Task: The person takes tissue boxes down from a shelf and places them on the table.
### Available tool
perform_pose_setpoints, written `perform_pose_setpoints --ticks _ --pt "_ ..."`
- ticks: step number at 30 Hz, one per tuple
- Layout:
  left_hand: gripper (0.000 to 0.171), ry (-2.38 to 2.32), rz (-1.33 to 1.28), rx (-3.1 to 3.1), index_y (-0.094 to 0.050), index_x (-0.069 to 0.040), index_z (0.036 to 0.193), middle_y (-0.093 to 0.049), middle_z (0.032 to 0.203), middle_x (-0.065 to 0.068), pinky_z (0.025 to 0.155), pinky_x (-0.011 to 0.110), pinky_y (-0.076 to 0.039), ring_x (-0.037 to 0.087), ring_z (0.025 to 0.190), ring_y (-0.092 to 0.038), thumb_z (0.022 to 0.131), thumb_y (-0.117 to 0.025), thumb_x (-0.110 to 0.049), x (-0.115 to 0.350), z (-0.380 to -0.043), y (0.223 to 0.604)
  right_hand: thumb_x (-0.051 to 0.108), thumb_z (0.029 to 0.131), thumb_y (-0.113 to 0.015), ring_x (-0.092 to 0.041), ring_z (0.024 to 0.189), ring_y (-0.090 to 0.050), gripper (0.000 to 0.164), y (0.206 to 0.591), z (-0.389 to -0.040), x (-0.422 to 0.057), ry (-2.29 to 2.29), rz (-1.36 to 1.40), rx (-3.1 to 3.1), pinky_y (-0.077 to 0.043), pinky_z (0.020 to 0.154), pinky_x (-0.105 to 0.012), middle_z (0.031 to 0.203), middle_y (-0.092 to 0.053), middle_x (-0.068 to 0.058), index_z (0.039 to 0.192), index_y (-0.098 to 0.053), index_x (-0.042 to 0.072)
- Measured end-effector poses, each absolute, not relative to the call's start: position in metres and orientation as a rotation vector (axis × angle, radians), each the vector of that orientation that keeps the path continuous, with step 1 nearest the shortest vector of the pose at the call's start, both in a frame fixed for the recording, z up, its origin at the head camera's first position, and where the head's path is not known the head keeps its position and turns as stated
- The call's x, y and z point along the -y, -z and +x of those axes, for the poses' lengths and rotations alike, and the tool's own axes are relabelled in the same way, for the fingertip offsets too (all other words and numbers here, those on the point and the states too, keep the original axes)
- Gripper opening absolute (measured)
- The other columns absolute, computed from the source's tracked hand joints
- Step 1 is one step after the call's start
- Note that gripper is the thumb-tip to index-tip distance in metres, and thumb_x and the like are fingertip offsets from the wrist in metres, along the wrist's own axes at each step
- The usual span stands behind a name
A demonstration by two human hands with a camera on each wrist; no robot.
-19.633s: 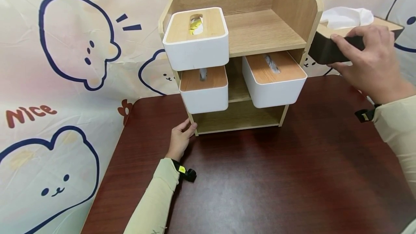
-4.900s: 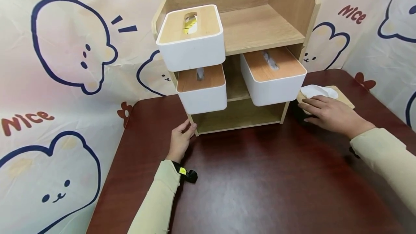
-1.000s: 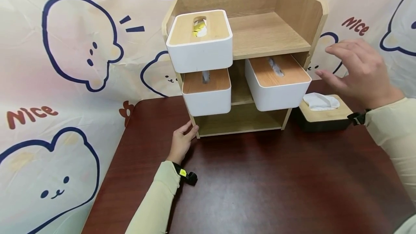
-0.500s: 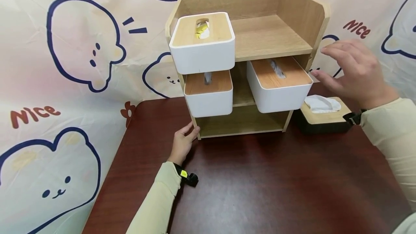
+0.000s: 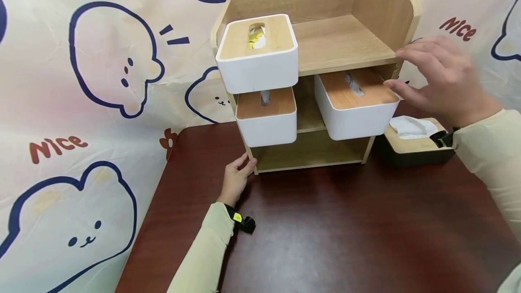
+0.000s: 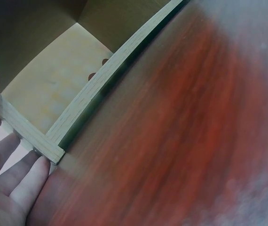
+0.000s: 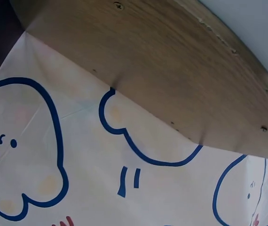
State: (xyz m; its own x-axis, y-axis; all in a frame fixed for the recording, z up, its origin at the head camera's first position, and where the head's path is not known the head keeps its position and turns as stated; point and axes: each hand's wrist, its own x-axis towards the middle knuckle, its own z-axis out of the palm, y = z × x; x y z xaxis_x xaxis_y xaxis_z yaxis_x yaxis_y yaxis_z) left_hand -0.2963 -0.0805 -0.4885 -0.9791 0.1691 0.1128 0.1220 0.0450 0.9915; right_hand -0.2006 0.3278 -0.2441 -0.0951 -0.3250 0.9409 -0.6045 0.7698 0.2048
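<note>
A wooden desktop shelf (image 5: 325, 63) stands on the table. My left hand (image 5: 237, 177) holds its lower left side panel, thumb on the inner side and fingers outside; the left wrist view shows those fingers (image 6: 23, 181) along the panel's edge. Near the shelf's right side, my right hand (image 5: 445, 78) is raised with thumb and fingers apart and nothing between them. Close by is a white tissue box (image 5: 358, 116) with a wooden lid, jutting out of the middle shelf. Behind the right wrist sits a black tissue box (image 5: 411, 155) with white tissue on top.
Two more white tissue boxes jut forward on the left: one upper box (image 5: 257, 67) with yellow showing in its slot, and one lower box (image 5: 266, 123). A dark red table (image 5: 325, 229) lies under everything. A printed cartoon backdrop (image 5: 106, 58) hangs behind.
The black tissue box, earlier lifted in my right hand, now stands on the table, let go. My right hand has since moved left toward the shelf's right side. My left hand stays put.
</note>
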Motion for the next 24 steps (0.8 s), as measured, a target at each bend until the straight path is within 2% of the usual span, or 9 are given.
perform_pose_setpoints --ticks 8,13,19,24 --pt "0.06 -2.135 0.312 -2.24 -0.056 -0.008 0.137 -0.048 0.142 0.008 0.087 0.028 -0.052 0.022 0.11 -0.062 0.087 -0.074 -0.037 0.08 -0.295 0.489 0.054 0.092 -0.06 -0.047 0.082 -0.059 0.059 0.234 -0.199 -0.315 -0.238 0.769 1.705 -0.05 0.092 -0.044 0.093 -0.068 -0.023 0.102 -0.067 -0.004" --pt "0.057 -2.106 0.31 -2.229 -0.053 -0.008 0.139 -0.045 0.145 0.01 0.088 0.028 -0.052 0.023 0.112 -0.061 0.091 -0.071 -0.031 0.082 -0.294 0.488 0.055 0.092 -0.059 -0.047 0.08 -0.058 0.06 0.23 -0.197 -0.307 -0.239 0.777 1.696 -0.05 0.089 -0.046 0.091 -0.067 -0.023 0.101 -0.067 -0.005" --pt "0.052 -2.076 0.336 -2.261 -0.052 -0.002 0.138 -0.045 0.144 0.016 0.088 0.03 -0.052 0.025 0.111 -0.061 0.094 -0.069 -0.023 0.081 -0.282 0.467 0.053 0.092 -0.061 -0.046 0.083 -0.06 0.059 0.229 -0.199 -0.305 -0.245 0.806 1.7 -0.05 0.091 -0.045 0.091 -0.068 -0.023 0.1 -0.067 -0.005" --pt "0.052 -2.061 0.353 -2.29 -0.052 -0.001 0.138 -0.045 0.143 0.017 0.089 0.03 -0.051 0.026 0.11 -0.061 0.094 -0.068 -0.024 0.08 -0.274 0.457 0.052 0.092 -0.061 -0.045 0.085 -0.06 0.058 0.229 -0.201 -0.304 -0.238 0.817 1.709 -0.049 0.092 -0.044 0.092 -0.068 -0.023 0.101 -0.067 -0.005"
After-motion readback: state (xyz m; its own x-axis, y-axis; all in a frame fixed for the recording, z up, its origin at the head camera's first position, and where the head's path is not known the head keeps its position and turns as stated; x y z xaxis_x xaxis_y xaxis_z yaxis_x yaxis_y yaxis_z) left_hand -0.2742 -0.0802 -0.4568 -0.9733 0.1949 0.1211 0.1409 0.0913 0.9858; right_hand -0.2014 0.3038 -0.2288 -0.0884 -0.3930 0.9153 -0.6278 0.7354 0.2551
